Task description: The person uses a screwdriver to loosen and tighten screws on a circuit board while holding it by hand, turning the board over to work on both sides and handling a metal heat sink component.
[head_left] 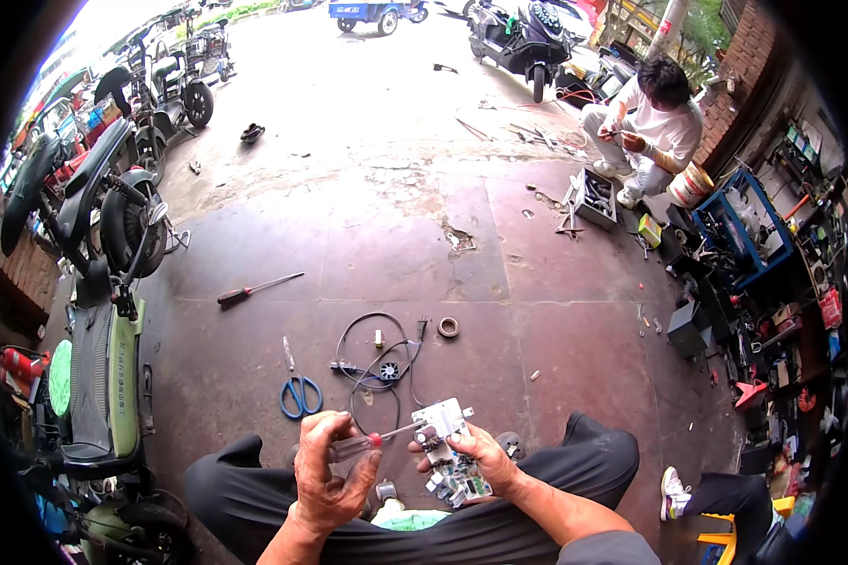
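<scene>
Clock positions are read from the circuit board, 12 lying straight ahead of the person.

Circuit board [443,421]: one, white in its upper part, crowded with small components below, held above the floor [405,254] between the person's knees.

Right hand [485,460]: one, closed on the board's right edge, thumb on top, fingers beneath.

Left hand [330,466]: one, at 9 o'clock, curled, with thumb and fingers around the handle of a screwdriver.

Screwdrivers: two. The first [353,446], clear-handled with a red collar, is in the left hand, its shaft aimed at the board's left edge; contact cannot be told. The second [236,297], dark and red handle, lies on the floor between 10 and 11 o'clock.

Scissors [301,400]: one pair, blue handles, 10 o'clock.

Fan [389,372]: one, small, black, 11 o'clock, amid looped black cable [342,330].

Plug [422,327]: one, between 11 and 12 o'clock.

Tape roll [448,328]: one, brown, 12 o'clock.

Toolbox [594,198]: one, grey, open, tools inside, 1 o'clock.

Co-worker [664,127]: one, squatting, pale clothing, 1 o'clock, beyond the toolbox.

Bucket [691,185]: one, between 1 and 2 o'clock.

Blue frame [702,226]: one, 2 o'clock.

Green scooter [124,377]: one, between 9 and 10 o'clock.
</scene>
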`<state>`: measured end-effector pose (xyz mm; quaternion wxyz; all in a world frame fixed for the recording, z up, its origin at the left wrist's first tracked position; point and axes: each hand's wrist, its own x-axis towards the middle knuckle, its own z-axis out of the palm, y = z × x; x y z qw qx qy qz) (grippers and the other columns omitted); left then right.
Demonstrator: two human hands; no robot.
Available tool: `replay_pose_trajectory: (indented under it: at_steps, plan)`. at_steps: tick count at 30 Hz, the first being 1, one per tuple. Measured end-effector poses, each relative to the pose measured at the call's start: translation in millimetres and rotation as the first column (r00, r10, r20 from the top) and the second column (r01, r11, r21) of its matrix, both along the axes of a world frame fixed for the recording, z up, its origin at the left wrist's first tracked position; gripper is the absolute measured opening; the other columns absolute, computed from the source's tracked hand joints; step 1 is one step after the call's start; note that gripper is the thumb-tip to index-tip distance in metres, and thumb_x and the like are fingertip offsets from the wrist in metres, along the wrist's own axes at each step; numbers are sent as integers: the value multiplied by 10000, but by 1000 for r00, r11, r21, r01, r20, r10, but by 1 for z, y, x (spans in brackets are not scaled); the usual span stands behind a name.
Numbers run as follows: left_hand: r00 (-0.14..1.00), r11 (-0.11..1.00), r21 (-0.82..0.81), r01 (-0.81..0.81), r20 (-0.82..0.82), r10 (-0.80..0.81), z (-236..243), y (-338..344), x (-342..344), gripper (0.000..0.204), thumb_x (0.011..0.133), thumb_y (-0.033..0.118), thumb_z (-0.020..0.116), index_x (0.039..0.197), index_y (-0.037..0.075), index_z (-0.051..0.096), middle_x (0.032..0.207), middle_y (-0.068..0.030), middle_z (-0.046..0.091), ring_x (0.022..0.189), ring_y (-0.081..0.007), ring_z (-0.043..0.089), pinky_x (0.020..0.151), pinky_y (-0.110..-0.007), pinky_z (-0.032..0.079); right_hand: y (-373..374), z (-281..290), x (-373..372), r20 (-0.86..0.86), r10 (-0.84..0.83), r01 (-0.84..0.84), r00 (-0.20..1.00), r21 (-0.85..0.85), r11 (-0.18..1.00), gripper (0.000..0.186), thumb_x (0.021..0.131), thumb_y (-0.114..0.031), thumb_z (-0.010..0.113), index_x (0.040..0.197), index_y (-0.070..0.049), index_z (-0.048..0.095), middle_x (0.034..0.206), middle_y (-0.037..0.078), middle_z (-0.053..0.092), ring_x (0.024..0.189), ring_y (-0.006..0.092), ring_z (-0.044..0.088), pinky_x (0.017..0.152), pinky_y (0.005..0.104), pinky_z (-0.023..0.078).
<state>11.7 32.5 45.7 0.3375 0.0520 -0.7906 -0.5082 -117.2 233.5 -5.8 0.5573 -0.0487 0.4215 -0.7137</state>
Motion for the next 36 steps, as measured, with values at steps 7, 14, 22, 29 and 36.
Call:
replay_pose_trajectory:
  at_steps: [7,14,22,29,36]
  plan:
    - [1000,998,-52,22,-15,-23,-6,-4,4,518,778,-62,681,1246,-26,465,1081,-169,552,831,-199,598,726,-295,513,0,-4,4,-57,13,-14,998,-24,1000,502,975,-363,568,1319,-8,483,1196,170,625,961,223,667,816,349,550]
    - [999,998,-68,-8,-41,5,-3,-3,3,474,791,-76,692,1223,-41,500,976,-140,585,793,-189,586,696,-289,505,-1,2,1,6,50,-50,999,-27,998,511,995,-382,516,1321,9,467,1193,177,625,964,235,673,814,366,577]
    - [1000,1000,-19,6,-31,-7,-5,-2,4,440,831,-25,710,1219,-36,501,972,-132,590,828,-187,624,720,-271,511,-2,2,1,101,69,-65,992,-43,997,506,983,-368,522,1320,5,473,1195,206,614,954,255,682,844,382,572]
    - [994,991,116,-65,-84,75,-10,2,11,378,865,-35,671,1197,-37,490,1044,-170,579,949,-216,564,810,-292,486,-3,0,-3,369,41,36,929,-197,980,569,1004,-441,372,1324,18,480,1205,266,600,965,333,679,858,469,564]
    - [984,998,52,-31,-176,40,-11,2,8,384,865,-37,671,1197,-31,477,1072,-175,584,971,-234,577,827,-318,497,-3,-11,-10,506,-55,128,861,-110,986,560,1027,-441,293,1329,-11,486,1176,258,616,956,366,677,814,495,575]
